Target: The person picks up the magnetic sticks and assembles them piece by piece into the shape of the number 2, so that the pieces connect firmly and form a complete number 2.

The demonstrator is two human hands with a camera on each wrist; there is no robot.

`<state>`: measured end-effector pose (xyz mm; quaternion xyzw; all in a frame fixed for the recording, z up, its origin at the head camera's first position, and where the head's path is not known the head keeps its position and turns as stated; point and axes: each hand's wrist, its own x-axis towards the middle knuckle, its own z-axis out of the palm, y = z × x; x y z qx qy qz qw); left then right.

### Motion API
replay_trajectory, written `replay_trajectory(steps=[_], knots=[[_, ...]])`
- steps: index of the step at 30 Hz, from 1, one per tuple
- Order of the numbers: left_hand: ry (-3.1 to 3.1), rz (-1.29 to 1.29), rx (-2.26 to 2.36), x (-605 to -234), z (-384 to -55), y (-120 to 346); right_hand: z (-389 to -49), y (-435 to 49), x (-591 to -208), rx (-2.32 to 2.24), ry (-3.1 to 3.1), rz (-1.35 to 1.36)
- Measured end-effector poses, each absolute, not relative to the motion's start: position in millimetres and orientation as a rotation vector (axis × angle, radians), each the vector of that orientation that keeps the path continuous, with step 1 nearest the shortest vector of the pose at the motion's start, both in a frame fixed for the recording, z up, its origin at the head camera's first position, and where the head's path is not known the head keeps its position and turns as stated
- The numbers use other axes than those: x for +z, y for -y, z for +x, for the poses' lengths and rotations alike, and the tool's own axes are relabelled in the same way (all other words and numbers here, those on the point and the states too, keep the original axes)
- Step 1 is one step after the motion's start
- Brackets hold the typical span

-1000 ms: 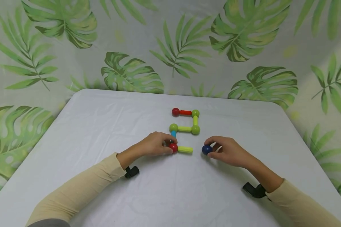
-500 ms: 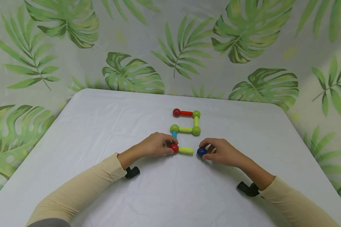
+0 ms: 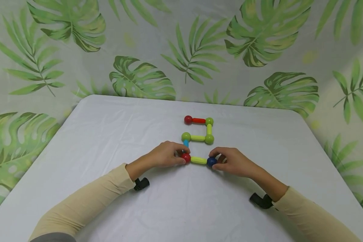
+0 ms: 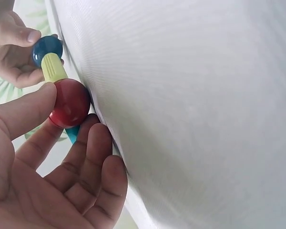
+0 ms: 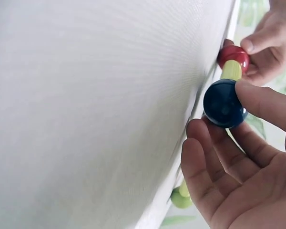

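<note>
My left hand (image 3: pixel 167 154) pinches a red ball (image 4: pixel 71 103) at the near left corner of a chain of balls and rods on the table. From that ball a yellow-green rod (image 3: pixel 198 160) runs right to a dark blue ball (image 5: pixel 224 103), which my right hand (image 3: pixel 234 162) holds between thumb and fingers. The rod's end meets the blue ball. A blue rod (image 3: pixel 186 143), partly hidden by my left fingers, leads away from the red ball to a green ball (image 3: pixel 186 136).
Beyond the hands the chain goes on through a yellow-green rod (image 3: pixel 198 138), a green ball (image 3: pixel 209 138), another upright rod (image 3: pixel 209 129), a far green ball (image 3: pixel 209 121) and a red rod (image 3: pixel 199 120) to a second red ball (image 3: pixel 188 120). All lie on a white-covered table (image 3: pixel 133 121).
My right hand has moved left with the blue ball, closing the gap to the yellow-green rod's free end; they now meet. My left hand keeps its hold on the red ball.
</note>
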<state>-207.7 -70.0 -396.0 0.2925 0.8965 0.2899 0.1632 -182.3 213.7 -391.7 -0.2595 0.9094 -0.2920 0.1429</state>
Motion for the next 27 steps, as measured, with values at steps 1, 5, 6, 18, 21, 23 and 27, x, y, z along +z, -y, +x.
replay_trajectory(steps=[1, 5, 6, 18, 21, 23, 27], knots=[[-2.559, 0.835, 0.824, -396.3, -207.7, 69.6, -182.5, -213.4, -391.8, -0.841, -2.623, -0.75], [-2.562, 0.839, 0.821, -397.0, -207.9, 68.2, -183.3, -212.9, -392.1, -0.828, -2.625, -0.744], [-2.564, 0.84, 0.819, -396.9, -207.9, 67.9, -183.6, -212.9, -392.1, -0.826, -2.624, -0.741], [-2.59, 0.847, 0.791, -395.7, -209.4, 63.9, -187.7, -214.2, -391.6, -0.797, -2.619, -0.689], [-2.576, 0.862, 0.818, -395.0, -209.0, 67.0, -184.1, -218.4, -388.7, -0.797, -2.624, -0.69], [-2.55, 0.858, 0.868, -393.3, -207.1, 75.0, -178.0, -225.7, -384.7, -0.793, -2.647, -0.675], [-2.528, 0.843, 0.963, -387.5, -200.3, 101.6, -159.6, -251.7, -373.3, -0.761, -2.744, -0.622]])
